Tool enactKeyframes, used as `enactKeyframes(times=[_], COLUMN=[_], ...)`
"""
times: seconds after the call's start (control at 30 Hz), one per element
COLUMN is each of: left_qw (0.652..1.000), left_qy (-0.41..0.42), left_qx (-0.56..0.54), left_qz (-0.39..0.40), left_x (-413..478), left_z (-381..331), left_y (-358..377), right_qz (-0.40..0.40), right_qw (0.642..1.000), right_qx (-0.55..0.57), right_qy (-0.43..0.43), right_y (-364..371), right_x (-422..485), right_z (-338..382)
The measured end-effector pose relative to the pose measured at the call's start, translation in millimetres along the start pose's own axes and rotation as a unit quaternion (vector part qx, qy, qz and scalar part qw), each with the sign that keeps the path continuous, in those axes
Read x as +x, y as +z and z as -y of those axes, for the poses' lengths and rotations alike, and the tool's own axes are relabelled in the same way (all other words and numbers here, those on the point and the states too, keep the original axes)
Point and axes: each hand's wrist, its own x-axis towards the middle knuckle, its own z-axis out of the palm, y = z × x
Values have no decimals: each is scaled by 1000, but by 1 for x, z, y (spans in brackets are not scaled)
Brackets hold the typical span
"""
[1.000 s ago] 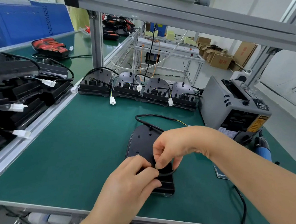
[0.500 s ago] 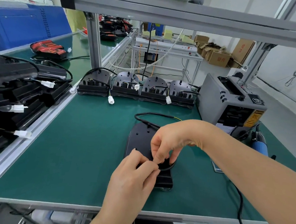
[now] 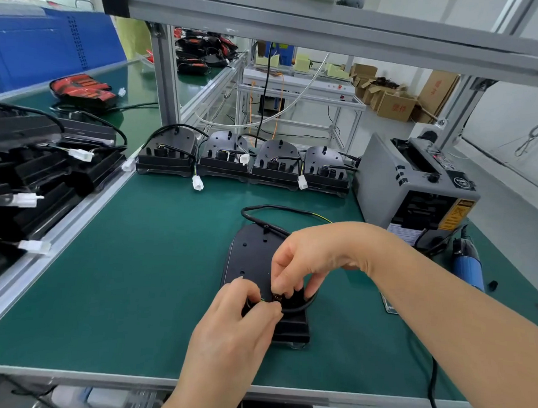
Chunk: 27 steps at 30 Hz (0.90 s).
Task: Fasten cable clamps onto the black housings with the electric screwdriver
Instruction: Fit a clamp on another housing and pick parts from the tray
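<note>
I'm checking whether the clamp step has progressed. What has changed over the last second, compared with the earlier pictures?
Little. The fingers of the left hand, earlier stretched under the right hand, have curled back into a pinch on the cable, opening a small gap between the hands. The right hand still pinches the cable at the near end of the black housing. Housing and electric screwdriver have not moved.

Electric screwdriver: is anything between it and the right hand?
Nothing visible. The electric screwdriver lies on the mat beside the grey dispenser, with only bare mat between it and the right hand. That hand, though, is pinching the cable on the black housing alongside the left hand.
</note>
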Motion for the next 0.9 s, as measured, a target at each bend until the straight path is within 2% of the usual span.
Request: enactKeyframes(times=[0.23, 0.4, 0.7, 0.8, 0.9], left_qw=[1000, 999, 998, 998, 999], left_qy=[15, -3, 25, 23, 25], left_qx=[-11, -32, -45, -38, -32], left_qz=[-17, -10, -38, -40, -33], left_x=[-2, -4, -5, -5, -6], left_z=[2, 7, 11, 10, 8], left_y=[3, 6, 12, 12, 11], right_qz=[-42, -42, -54, -133, -323], right_qw=[999, 999, 998, 988, 942], right_qx=[-14, -24, 9, 68, 90], right_qy=[-23, -18, -27, -37, -13], right_y=[10, 11, 15, 15, 3], right_x=[-4, -6, -10, -18, -41], right_z=[-6, -3, -4, -10, -30])
